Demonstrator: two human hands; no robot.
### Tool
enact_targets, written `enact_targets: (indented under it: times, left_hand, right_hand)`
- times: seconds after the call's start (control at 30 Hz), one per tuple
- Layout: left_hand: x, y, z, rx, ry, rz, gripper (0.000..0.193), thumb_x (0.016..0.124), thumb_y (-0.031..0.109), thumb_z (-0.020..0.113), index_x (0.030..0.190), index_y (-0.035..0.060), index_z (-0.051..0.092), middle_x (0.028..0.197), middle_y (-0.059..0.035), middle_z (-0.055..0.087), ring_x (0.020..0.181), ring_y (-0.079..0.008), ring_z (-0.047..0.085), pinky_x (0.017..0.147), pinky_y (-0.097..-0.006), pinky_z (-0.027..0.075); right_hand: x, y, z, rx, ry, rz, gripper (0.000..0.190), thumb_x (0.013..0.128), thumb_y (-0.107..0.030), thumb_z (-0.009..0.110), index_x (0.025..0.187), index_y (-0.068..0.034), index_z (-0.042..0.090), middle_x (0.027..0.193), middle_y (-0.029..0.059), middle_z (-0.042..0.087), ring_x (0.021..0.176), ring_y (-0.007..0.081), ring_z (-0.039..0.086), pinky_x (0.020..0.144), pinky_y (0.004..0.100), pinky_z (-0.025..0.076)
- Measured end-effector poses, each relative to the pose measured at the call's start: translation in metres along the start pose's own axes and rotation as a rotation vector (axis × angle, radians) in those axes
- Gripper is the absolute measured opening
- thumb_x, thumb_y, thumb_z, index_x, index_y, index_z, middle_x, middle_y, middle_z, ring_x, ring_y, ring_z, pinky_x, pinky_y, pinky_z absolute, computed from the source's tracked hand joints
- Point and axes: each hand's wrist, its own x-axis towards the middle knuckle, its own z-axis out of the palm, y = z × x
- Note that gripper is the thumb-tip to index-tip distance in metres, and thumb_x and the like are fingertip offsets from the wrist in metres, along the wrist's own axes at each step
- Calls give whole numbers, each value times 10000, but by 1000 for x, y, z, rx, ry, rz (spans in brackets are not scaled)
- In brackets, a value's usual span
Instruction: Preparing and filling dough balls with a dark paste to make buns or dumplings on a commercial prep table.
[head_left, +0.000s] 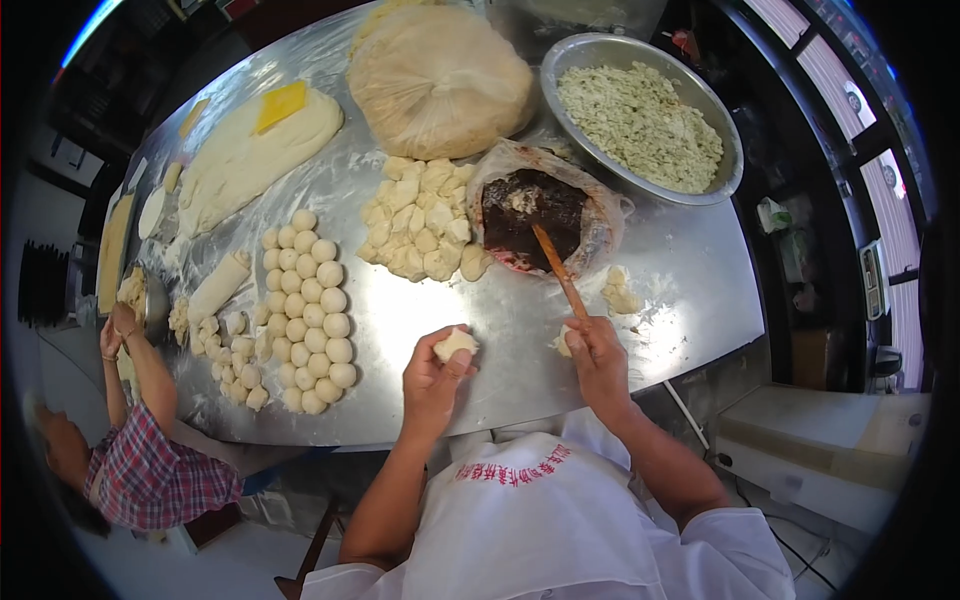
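Observation:
A small piece of pale dough (455, 344) sits in the fingers of my left hand (431, 382), above the steel table's near side. My right hand (602, 367) grips a flat wooden stick (556, 262). Its far end rests in dark brown paste (517, 225) inside an open plastic bag (604, 217). Another bit of dough (561, 343) shows beside my right fingers; whether they hold it or it lies on the table, I cannot tell. Left of the bag is a cluster of cut dough pieces (420, 217). A flattened dough scrap (620, 291) lies right of the stick.
Rows of round dough balls (307, 315) stand on the steel table (390, 322). Behind are a large bagged dough mass (442, 82) and a steel bowl (731, 161) of greenish-white filling. A yellow scraper (282, 105) lies on a dough slab (247, 161). Another person (161, 480) works at left.

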Motion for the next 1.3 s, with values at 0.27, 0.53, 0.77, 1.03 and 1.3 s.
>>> enact_targets:
  times: [0.27, 0.53, 0.77, 1.03, 1.3]
  left_hand:
    - [-3, 27, 10, -361, -245, -316, 575, 1024, 31, 604, 1562, 14, 404, 1284, -165, 627, 1019, -238, 693, 895, -406, 617]
    - [-17, 31, 4, -116, -152, -330, 366, 1077, 134, 586, 1414, -9, 575, 1273, -150, 664, 1147, -281, 691, 981, -470, 599]
    - [-16, 22, 13, -447, -191, -350, 372, 1041, 81, 577, 1400, -14, 560, 1285, -160, 651, 1222, -325, 663, 1046, -482, 569]
    - [-21, 25, 14, -445, -174, -339, 404, 1041, 30, 550, 1443, 4, 518, 1403, -160, 589, 1316, -341, 614, 1069, -468, 564]
    - [-24, 19, 30, -170, -100, -247, 410, 1070, 151, 628, 1451, 25, 546, 1405, -157, 619, 1275, -274, 650, 1029, -395, 594]
  right_hand:
    - [3, 21, -12, -453, 29, -484, 373, 872, -179, 810, 1173, -7, 673, 1218, 154, 648, 1090, 361, 605, 924, 458, 509]
    - [15, 35, -59, -517, 350, -357, 323, 855, -156, 808, 1137, -33, 712, 1156, 136, 683, 1052, 366, 613, 968, 502, 481]
    - [63, 34, -46, -698, 357, -287, 269, 880, -231, 792, 1078, -57, 736, 1130, 110, 648, 1167, 341, 543, 1053, 495, 402]
    - [11, 12, -44, 196, 413, 13, 170, 936, -12, 714, 1104, -32, 697, 1136, 134, 723, 892, 221, 673, 739, 332, 555]
    - [-46, -41, 8, -5, -112, -457, 327, 964, 35, 705, 1283, 43, 632, 1194, 139, 600, 1010, 166, 670, 831, 288, 596]
